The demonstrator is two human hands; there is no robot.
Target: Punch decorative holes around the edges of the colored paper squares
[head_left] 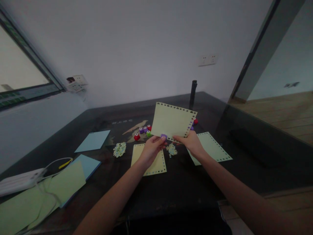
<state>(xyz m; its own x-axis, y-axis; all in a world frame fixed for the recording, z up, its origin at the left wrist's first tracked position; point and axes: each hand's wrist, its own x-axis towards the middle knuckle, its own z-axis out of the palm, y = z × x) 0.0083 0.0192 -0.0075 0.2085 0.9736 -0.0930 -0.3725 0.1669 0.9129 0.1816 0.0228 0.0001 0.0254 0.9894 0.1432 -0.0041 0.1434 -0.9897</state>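
A pale yellow sheet of paper point(174, 120) is held up and tilted over the table, with small shapes punched along its top, right and part of its lower edge. My right hand point(192, 143) pinches its lower right corner, thumb on the front. At the lower left edge, my left hand point(153, 150) is closed on a small purple paper punch point(163, 136), mostly hidden by the fingers. Beneath the hands lies a yellow sheet point(149, 163) with punched borders. Small heaps of paper cutouts point(119, 149) and more cutouts point(171, 149) flank it.
Several coloured punches, among them a red punch point(137, 137) and a green punch point(148, 133), stand behind. A punched pale green sheet point(212, 148) lies right. Blue paper point(93, 141), green sheets point(66, 179) and a white power strip point(22, 181) with cables lie left. A black post point(193, 91) rises behind.
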